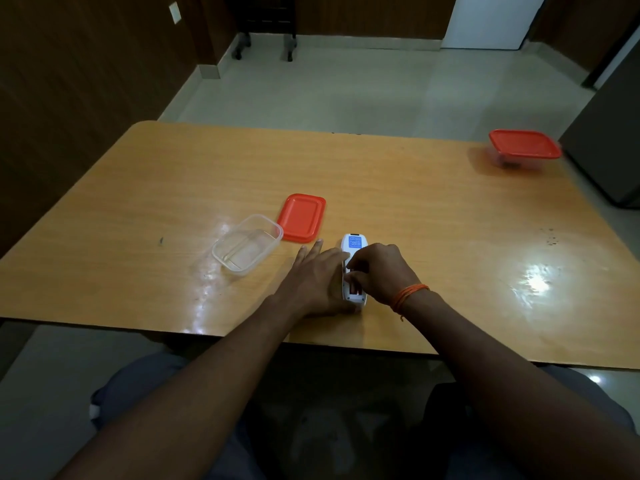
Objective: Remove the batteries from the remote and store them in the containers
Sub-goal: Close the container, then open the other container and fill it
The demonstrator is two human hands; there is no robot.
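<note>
your flat, open left hand (317, 275) steadies the white plastic remote (354, 271); your right hand (375, 271) seemingly pinches a battery; next, lift it clear.

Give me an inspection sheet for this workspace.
Surface: wooden table, glossy, small dark marks at right.
Job's things: white remote face down, battery bay open; clear tub open and empty; its red lid beside it; closed tub at far right corner.
Clutter: nothing seen.
Grippers: left hand steadies the remote; right hand has fingers in the bay.
Cables: nothing seen.
Surroundings: tiled floor, wood-panelled walls, wheeled stand at back.
</note>
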